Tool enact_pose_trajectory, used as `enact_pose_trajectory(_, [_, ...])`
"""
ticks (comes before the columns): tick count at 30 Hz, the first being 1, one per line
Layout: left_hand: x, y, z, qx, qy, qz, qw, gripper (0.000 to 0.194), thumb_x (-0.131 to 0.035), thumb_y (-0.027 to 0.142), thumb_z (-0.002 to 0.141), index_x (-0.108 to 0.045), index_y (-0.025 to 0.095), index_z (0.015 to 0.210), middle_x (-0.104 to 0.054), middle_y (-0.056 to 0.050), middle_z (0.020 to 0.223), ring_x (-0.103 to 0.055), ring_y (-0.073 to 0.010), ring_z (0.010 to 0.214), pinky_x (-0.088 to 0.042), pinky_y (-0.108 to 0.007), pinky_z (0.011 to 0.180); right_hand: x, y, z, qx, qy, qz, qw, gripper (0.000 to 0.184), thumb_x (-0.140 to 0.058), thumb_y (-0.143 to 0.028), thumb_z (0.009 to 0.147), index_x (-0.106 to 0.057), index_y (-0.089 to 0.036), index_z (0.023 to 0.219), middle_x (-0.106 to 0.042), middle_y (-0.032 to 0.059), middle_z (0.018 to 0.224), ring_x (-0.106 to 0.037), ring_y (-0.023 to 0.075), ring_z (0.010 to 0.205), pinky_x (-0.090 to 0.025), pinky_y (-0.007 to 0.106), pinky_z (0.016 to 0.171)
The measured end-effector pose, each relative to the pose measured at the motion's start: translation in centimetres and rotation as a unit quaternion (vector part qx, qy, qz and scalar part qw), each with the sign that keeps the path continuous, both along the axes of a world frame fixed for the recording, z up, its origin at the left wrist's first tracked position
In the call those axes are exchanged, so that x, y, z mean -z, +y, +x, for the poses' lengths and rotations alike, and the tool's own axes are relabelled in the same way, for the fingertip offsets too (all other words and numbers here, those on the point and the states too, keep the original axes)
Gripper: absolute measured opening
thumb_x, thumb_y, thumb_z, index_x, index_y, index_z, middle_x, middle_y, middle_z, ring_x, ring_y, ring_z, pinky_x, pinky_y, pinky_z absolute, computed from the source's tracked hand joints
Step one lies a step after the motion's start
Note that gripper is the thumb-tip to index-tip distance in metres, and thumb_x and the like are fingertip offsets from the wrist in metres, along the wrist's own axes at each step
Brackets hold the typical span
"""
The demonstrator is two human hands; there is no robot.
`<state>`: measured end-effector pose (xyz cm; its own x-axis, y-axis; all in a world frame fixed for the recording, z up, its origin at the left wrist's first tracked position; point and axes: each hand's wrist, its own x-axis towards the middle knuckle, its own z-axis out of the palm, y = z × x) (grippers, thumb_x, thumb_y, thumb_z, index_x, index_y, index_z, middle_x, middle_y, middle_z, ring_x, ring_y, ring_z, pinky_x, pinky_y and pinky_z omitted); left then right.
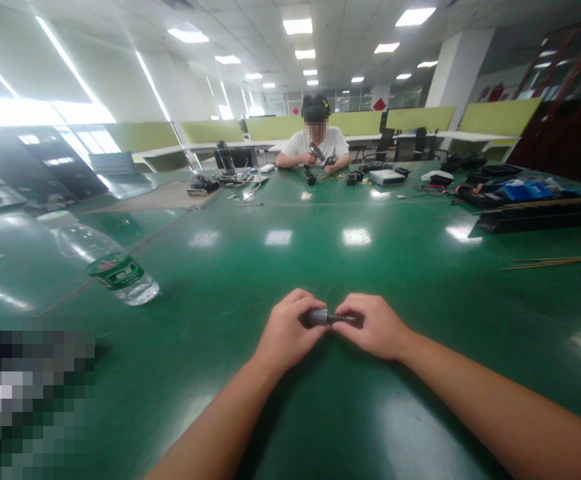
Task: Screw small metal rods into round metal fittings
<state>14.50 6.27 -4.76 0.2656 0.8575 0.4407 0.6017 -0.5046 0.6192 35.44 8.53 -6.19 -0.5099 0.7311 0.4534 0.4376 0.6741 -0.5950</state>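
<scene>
My left hand [286,333] and my right hand [376,327] meet over the green table [320,267], close to its near edge. Between them they grip a small dark cylindrical part [326,318], grey at its left end and thinner toward the right. The left fingers curl round the thick end. On the thin end the right fingers are pinched. Both wrists rest low on the tabletop. Much of the part is hidden inside the two hands.
A clear plastic water bottle [108,263] with a green label lies to my left. A person [315,143] sits at the far side handling small dark parts, with tools and boxes [386,177] scattered there. Long thin rods [550,262] lie at the right.
</scene>
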Motion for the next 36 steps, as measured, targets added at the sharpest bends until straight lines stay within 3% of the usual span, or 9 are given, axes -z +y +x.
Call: enact_pose_trajectory(36, [-0.22,0.21,-0.54,-0.025,-0.008,0.006,1.0,0.024,-0.079,0.014,0.071,-0.072,0.022,0.092,-0.065,-0.002,0.093,-0.061,-0.0154,0.087,-0.048,-0.027,0.079,0.2,0.35,0.16,0.027,0.005,-0.025,0.999,0.004,-0.071,-0.022,0.08,-0.072,-0.018,0.082,-0.066,0.0013,0.073,-0.058,0.0147,0.065,-0.042,0.027,0.062])
